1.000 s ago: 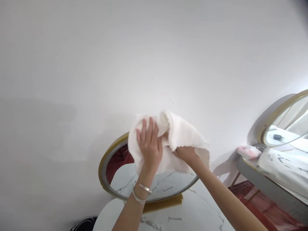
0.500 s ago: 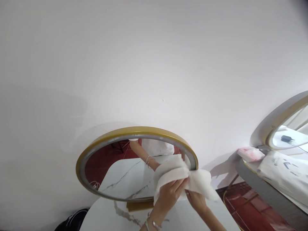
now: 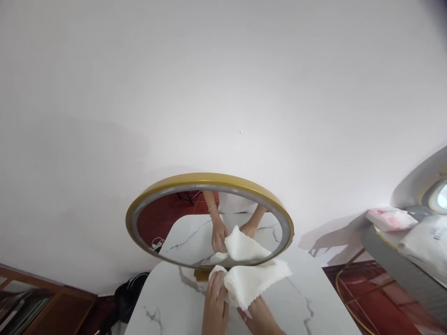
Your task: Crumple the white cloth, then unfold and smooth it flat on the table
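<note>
A white cloth (image 3: 253,283) with a zigzag edge, perhaps a disposable wipe, lies bunched and folded at the lower rim of a round gold-framed mirror (image 3: 209,178). My left hand (image 3: 215,302) has its fingers curled over the cloth's left part, close to the bottom of the frame. From below, my right hand (image 3: 261,317) grips the cloth's near edge; its fingertips are partly hidden under the fabric. The mirror stands on a gold base (image 3: 201,275) on a white marble-patterned table (image 3: 296,311) and reflects both hands and the cloth.
To the right, a second table (image 3: 394,260) bears a pink-and-white tissue pack (image 3: 391,218), a white bag (image 3: 426,244) and another mirror (image 3: 442,197). A black item (image 3: 131,295) sits left of my table, beside a wooden shelf (image 3: 52,302). A pale wall rises behind.
Both hands have moved with the cloth from the mirror's right edge down to its lower rim. The right part of the mirror is uncovered, and the view has shifted slightly.
</note>
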`<state>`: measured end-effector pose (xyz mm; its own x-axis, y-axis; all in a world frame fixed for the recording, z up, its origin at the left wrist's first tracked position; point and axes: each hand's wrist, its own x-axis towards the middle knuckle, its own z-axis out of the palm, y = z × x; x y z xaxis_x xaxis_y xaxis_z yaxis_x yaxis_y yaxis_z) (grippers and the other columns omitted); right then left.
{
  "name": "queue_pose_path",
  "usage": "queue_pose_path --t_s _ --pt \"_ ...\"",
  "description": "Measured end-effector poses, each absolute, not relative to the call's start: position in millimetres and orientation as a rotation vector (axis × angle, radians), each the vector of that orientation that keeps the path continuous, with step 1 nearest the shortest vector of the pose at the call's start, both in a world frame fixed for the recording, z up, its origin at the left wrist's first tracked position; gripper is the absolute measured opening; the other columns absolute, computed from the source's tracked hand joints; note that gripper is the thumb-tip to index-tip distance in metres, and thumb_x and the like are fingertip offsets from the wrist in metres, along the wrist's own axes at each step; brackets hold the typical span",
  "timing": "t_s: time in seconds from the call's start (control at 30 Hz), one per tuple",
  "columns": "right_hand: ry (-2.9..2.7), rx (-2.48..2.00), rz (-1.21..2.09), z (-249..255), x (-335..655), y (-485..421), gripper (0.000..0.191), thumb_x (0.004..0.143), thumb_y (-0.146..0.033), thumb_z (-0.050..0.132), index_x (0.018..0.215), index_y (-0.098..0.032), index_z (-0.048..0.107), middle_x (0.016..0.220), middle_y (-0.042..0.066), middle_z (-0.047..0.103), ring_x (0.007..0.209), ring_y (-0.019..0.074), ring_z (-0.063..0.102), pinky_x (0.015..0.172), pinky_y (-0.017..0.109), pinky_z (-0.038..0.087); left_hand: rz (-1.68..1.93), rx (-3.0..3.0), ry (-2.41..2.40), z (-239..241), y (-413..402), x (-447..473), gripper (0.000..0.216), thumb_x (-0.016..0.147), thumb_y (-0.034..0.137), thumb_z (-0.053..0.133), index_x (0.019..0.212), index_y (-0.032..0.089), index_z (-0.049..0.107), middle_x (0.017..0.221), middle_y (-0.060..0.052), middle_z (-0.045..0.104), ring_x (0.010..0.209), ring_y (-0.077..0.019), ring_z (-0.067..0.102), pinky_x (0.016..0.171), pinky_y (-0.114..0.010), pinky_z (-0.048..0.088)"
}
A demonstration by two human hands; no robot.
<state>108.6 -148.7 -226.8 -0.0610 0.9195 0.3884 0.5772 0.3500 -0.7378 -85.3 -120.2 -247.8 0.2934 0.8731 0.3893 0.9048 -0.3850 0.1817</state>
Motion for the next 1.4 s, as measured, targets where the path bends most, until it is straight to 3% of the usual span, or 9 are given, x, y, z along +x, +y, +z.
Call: queue_pose_path --t_s 0.1,0.2,0.33,0.5,0.6,0.87,1.03,1.23,1.4 --pt "-1.734 -1.314 0.588 -259.8 126.4 -134.0 0.029 0.065 -0.018 0.056 0.087 -0.029 0.072 0.088 0.008 0.072 0.084 0.0283 0.069 0.070 0.038 0.059 -0.633 -2.558 -1.703 -224.0 -131.2 -68.8 0.063 0.072 0.004 0.041 0.132 0.021 0.052 0.155 -0.007 0.030 0.145 -0.0282 0.019 0.114 -0.053 0.029" --pt "-1.546 -1.368 0.520 -267.8 156.3 -138.0 0.053 0.060 -0.012 0.048 0.107 -0.025 0.066 0.117 0.011 0.063 0.107 0.0303 0.063 0.081 0.041 0.058 -0.523 -2.746 -1.690 -200.7 -137.7 -50.5 0.049 0.065 0.003 0.046 0.107 0.020 0.064 0.157 -0.005 0.024 0.146 -0.0328 0.014 0.115 -0.060 0.020" --pt "-1.477 -1.309 0.558 -241.7 174.6 -133.9 0.066 0.062 -0.009 0.049 0.125 -0.027 0.054 0.140 0.012 0.043 0.100 0.0221 0.063 0.077 0.035 0.058 -0.603 -2.789 -1.823 -186.5 -142.2 -35.1 0.024 0.066 0.009 0.053 0.083 0.020 0.064 0.158 -0.005 0.021 0.141 -0.0358 0.027 0.109 -0.056 0.034" --pt "-1.705 -1.211 0.751 -210.1 175.1 -116.3 0.022 0.086 -0.028 0.048 0.093 -0.021 0.067 0.083 0.006 0.067 0.063 0.0149 0.059 0.058 0.026 0.051 -0.661 -2.796 -2.276 -187.8 -139.2 -36.8 0.032 0.071 0.031 0.066 0.101 0.023 0.061 0.143 -0.010 0.046 0.100 -0.0240 0.063 0.087 -0.041 0.052" --pt "-1.719 -1.204 0.724 -198.8 181.2 -116.7 0.039 0.093 -0.042 0.042 0.066 -0.019 0.059 0.063 0.003 0.058 0.059 0.0143 0.054 0.055 0.025 0.046 -0.682 -2.731 -2.476 -185.8 -141.8 -43.8 0.030 0.081 0.036 0.056 0.107 0.023 0.058 0.109 -0.006 0.066 0.087 -0.0199 0.063 0.086 -0.036 0.050" --pt "-1.666 -1.341 0.638 -171.3 207.2 -131.2 0.039 0.094 -0.050 0.039 0.088 -0.020 0.063 0.066 0.001 0.059 0.057 0.0133 0.051 0.056 0.023 0.043 -0.915 -2.611 -2.373 -183.6 -174.5 -50.7 0.033 0.095 0.030 0.024 0.086 0.023 0.055 0.091 -0.004 0.062 0.085 -0.0176 0.061 0.084 -0.032 0.049" --pt "-1.641 -1.362 0.577 -153.7 232.1 -140.1 0.036 0.094 -0.049 0.040 0.109 -0.021 0.055 0.063 -0.003 0.057 0.050 0.0117 0.044 0.052 0.022 0.042 -0.867 -2.688 -2.295 -170.8 -186.4 -80.5 0.031 0.087 0.020 0.031 0.081 0.022 0.062 0.094 -0.005 0.065 0.092 -0.0189 0.063 0.085 -0.033 0.050" --pt "-1.644 -1.392 0.579 -128.1 248.9 -155.9 0.032 0.092 -0.051 0.042 0.097 -0.022 0.057 0.065 -0.001 0.059 0.053 0.0124 0.045 0.053 0.023 0.042 -0.782 -2.750 -2.104 -127.1 -199.2 -99.9 0.025 0.088 0.033 0.047 0.097 0.026 0.069 0.105 -0.005 0.069 0.098 -0.0206 0.064 0.087 -0.034 0.051" --pt "-1.414 -1.470 0.574 -117.7 258.5 -162.7 0.044 0.083 -0.063 0.051 0.085 -0.020 0.060 0.070 0.003 0.064 0.051 0.0123 0.045 0.050 0.025 0.041 -0.639 -2.834 -2.045 -121.2 -196.1 -103.8 0.022 0.081 0.045 0.062 0.077 0.025 0.070 0.091 -0.002 0.072 0.087 -0.0219 0.066 0.081 -0.035 0.053"
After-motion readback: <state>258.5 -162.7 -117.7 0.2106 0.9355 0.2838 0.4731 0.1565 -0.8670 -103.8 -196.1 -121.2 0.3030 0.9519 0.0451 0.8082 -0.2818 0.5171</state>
